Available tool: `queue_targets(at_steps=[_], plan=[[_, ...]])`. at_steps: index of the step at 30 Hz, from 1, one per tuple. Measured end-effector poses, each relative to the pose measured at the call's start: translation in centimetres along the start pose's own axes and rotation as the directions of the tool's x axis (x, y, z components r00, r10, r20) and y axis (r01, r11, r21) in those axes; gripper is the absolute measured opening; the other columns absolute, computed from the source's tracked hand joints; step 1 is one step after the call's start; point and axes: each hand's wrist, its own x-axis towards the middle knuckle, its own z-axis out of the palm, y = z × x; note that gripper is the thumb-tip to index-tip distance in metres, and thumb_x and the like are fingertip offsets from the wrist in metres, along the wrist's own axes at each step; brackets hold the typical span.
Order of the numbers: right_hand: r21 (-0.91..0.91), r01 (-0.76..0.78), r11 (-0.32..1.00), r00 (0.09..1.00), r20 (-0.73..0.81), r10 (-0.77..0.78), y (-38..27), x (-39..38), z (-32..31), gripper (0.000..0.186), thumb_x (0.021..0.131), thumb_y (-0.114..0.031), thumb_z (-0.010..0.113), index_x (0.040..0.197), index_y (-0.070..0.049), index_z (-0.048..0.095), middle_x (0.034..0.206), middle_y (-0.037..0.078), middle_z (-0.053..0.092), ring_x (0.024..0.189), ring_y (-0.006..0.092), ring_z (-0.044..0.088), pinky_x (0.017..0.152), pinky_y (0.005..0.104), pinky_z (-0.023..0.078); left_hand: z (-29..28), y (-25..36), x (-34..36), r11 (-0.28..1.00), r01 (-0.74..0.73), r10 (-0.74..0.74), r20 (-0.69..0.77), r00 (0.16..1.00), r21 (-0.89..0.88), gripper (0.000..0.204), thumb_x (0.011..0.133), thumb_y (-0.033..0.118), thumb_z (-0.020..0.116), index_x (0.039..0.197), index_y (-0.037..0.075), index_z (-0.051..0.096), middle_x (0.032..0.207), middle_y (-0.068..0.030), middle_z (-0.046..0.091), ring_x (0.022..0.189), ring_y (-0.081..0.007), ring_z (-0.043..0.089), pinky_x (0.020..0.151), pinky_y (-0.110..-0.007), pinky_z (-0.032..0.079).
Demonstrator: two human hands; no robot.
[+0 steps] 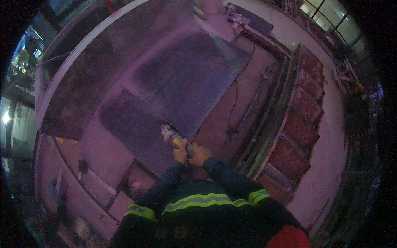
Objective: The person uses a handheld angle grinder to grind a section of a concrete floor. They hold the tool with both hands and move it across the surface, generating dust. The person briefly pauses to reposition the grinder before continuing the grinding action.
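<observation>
Both of my hands grip what looks like an angle grinder (176,139), grey with a yellow patch. My left hand (180,154) is closed around the body behind the tool's head. Just beside it, my right hand (200,155) wraps the rear of the handle. The grinder's head points away and to the left, low over a large dark flat sheet (182,78). In the dim light I cannot tell whether the disc touches the sheet. A narrower dark piece (128,118) extends to the near left of that sheet.
A thin dark cable (236,89) runs along the sheet's right side, near a long bar-like tool (250,105). Further right stand long rails (269,120) and a row of rusty brown plates (300,120). Another tool (235,18) lies at the far end.
</observation>
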Motion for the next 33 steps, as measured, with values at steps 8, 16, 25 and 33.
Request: queue_targets(at_steps=[8, 16, 25, 33], plan=[[0.034, -0.055, 0.998, 0.998, -0.014, 0.056, 0.5, 1.8, 1.8, 0.05, 0.069, -0.024, 0.068, 0.111, -0.004, 0.05, 0.099, 0.02, 0.065, 0.093, 0.0394, 0.063, 0.078, 0.0482, 0.052, -0.9, 0.7, 1.6, 0.997, 0.073, -0.071, 0.066, 0.995, -0.019, 0.078, 0.073, 0.055, 0.07, 0.103, -0.015, 0.057, 0.097, -0.0161, 0.063, 0.084, -0.022, 0.063, 0.071, -0.037, 0.048], [0.107, 0.036, 0.994, 0.999, 0.015, -0.038, 0.2, 3.1, 0.9, 0.054, 0.066, -0.027, 0.069, 0.109, -0.002, 0.05, 0.098, 0.022, 0.063, 0.094, 0.0396, 0.062, 0.079, 0.0481, 0.05, -0.8, 4.8, -0.7, 0.994, 0.067, -0.065, 0.023, 0.998, -0.088, 0.059, 0.078, 0.046, 0.07, 0.099, -0.009, 0.061, 0.094, -0.0129, 0.063, 0.08, -0.0207, 0.063, 0.069, -0.037, 0.049], [0.092, 0.015, 0.996, 0.999, 0.039, -0.019, 0.1, -0.2, -0.6, 0.061, 0.064, -0.031, 0.075, 0.111, -0.002, 0.049, 0.098, 0.022, 0.064, 0.091, 0.0395, 0.062, 0.077, 0.0493, 0.05, 0.0, -2.5, 1.5, 0.976, 0.12, -0.11, -0.068, 0.992, 0.181, 0.08, 0.073, 0.058, 0.069, 0.107, -0.013, 0.057, 0.098, -0.0183, 0.063, 0.087, -0.0246, 0.063, 0.074, -0.038, 0.049], [0.052, 0.011, 0.999, 0.999, 0.042, -0.013, 0.0, -2.7, -0.9, 0.062, 0.067, -0.035, 0.073, 0.113, -0.003, 0.046, 0.098, 0.024, 0.063, 0.093, 0.0411, 0.062, 0.078, 0.05, 0.049, 0.6, -3.5, 0.0, 0.975, 0.211, -0.208, 0.046, 0.977, -0.073, 0.079, 0.073, 0.059, 0.068, 0.105, -0.012, 0.058, 0.098, -0.0188, 0.063, 0.086, -0.0264, 0.063, 0.073, -0.039, 0.048]])
